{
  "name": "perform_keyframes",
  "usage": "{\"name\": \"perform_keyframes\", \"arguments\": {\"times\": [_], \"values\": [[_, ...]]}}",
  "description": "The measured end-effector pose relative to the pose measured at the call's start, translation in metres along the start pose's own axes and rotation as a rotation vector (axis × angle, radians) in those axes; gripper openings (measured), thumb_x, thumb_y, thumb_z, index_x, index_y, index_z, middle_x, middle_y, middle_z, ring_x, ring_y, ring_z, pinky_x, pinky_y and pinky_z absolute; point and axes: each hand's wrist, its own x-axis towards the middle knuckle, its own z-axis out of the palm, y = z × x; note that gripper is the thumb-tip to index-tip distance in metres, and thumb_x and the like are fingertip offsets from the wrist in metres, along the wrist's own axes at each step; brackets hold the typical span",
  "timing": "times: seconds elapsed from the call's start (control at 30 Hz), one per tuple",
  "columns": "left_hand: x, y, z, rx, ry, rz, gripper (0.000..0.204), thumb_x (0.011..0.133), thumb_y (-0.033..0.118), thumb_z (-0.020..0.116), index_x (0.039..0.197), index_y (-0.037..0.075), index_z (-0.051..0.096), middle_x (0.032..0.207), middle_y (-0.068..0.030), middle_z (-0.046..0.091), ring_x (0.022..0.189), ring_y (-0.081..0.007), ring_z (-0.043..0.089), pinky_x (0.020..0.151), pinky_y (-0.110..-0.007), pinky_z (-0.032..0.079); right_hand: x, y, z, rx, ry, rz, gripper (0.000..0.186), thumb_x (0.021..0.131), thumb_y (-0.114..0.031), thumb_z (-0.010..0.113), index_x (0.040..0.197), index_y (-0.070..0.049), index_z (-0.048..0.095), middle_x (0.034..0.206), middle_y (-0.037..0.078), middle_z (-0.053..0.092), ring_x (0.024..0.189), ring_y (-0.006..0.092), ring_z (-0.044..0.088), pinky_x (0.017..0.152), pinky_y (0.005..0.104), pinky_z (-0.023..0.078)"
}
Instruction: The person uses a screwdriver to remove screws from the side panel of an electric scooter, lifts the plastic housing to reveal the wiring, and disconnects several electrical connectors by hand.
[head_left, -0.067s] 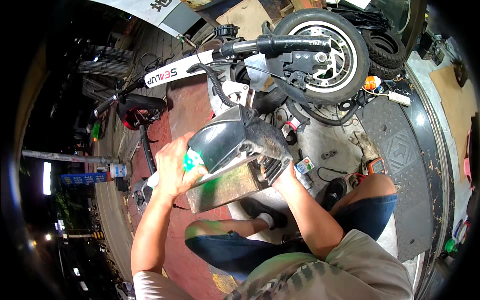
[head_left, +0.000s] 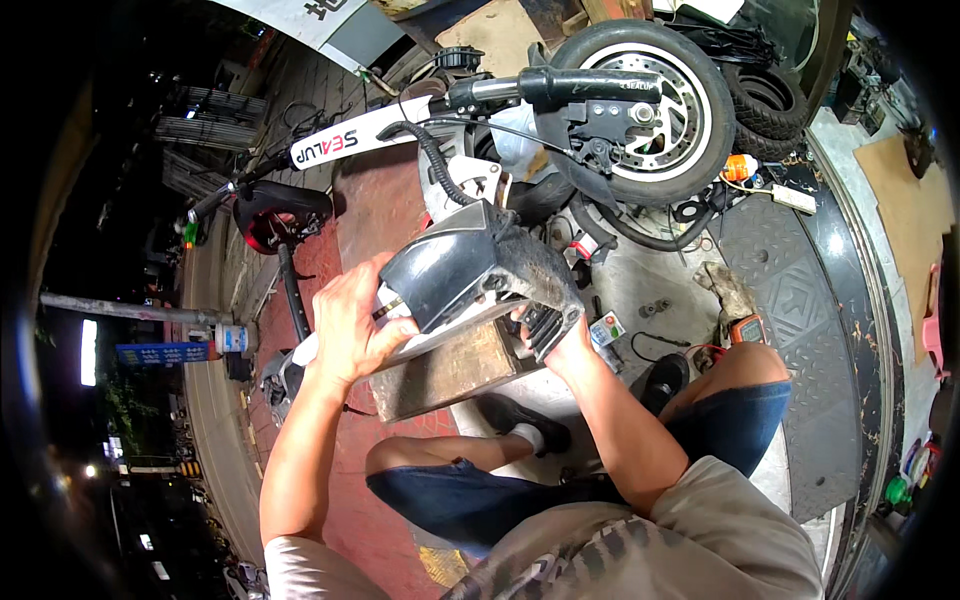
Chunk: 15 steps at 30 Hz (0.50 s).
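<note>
An electric scooter lies on its side, with its white stem (head_left: 365, 142) and front wheel (head_left: 712, 130) beyond my hands. Its black-and-white body (head_left: 450, 265) tilts up in front of me, above a worn wooden block (head_left: 450, 378). My left hand (head_left: 350, 325) is closed around the body's left edge, thumb near the white rim. At the dusty, ribbed right end my right hand (head_left: 565, 352) grips from below, its fingers partly hidden. A black corrugated cable sleeve (head_left: 432, 165) runs from the stem down to the body.
Loose tyres (head_left: 768, 100), an orange-capped bottle (head_left: 740, 167) and a white power strip (head_left: 794, 199) are at the right. An orange meter (head_left: 747, 331), a rag (head_left: 727, 290) and a small box (head_left: 608, 328) lie near my feet. A red handlebar-side part (head_left: 275, 220) sits at left.
The green glow on the body beside my left hand has gone. Both hands keep their hold, and the body has barely shifted.
</note>
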Motion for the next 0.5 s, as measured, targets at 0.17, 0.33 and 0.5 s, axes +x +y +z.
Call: {"name": "perform_keyframes", "arguments": {"times": [0.17, 0.33, 0.5], "values": [[0.004, 0.009, -0.001, -0.034, 0.033, -0.004, 0.090, 0.087, 0.082, 0.051, 0.122, 0.000, 0.062, 0.091, -0.0208, 0.067, 0.085, -0.0428, 0.067, 0.075, -0.050, 0.051, -0.005, -0.011, 0.003, -0.003, 0.019, -0.005, 0.070, 0.096, -0.076, 0.045, 0.090, -0.010, 0.067, 0.071, 0.009, 0.065, 0.068, 0.0251, 0.067, 0.047, 0.0334, 0.048], [0.002, 0.006, 0.000, -0.002, -0.004, -0.097, 0.077, 0.093, 0.078, 0.042, 0.096, 0.002, 0.054, 0.084, -0.0231, 0.062, 0.083, -0.0470, 0.064, 0.069, -0.053, 0.046, -0.053, -0.005, 0.017, 0.106, -0.025, 0.047, 0.045, 0.098, -0.050, 0.045, 0.079, -0.012, 0.059, 0.074, 0.008, 0.062, 0.075, 0.0287, 0.063, 0.050, 0.0363, 0.047], [0.003, 0.006, -0.001, -0.189, 0.041, -0.151, 0.077, 0.095, 0.074, 0.044, 0.125, 0.004, 0.059, 0.098, -0.0224, 0.071, 0.091, -0.0459, 0.068, 0.079, -0.050, 0.052, -0.096, -0.010, 0.053, -0.184, 0.020, 0.076, 0.070, 0.102, -0.065, 0.033, 0.093, -0.003, 0.066, 0.087, 0.017, 0.068, 0.071, 0.0322, 0.066, 0.050, 0.0395, 0.046]]}}
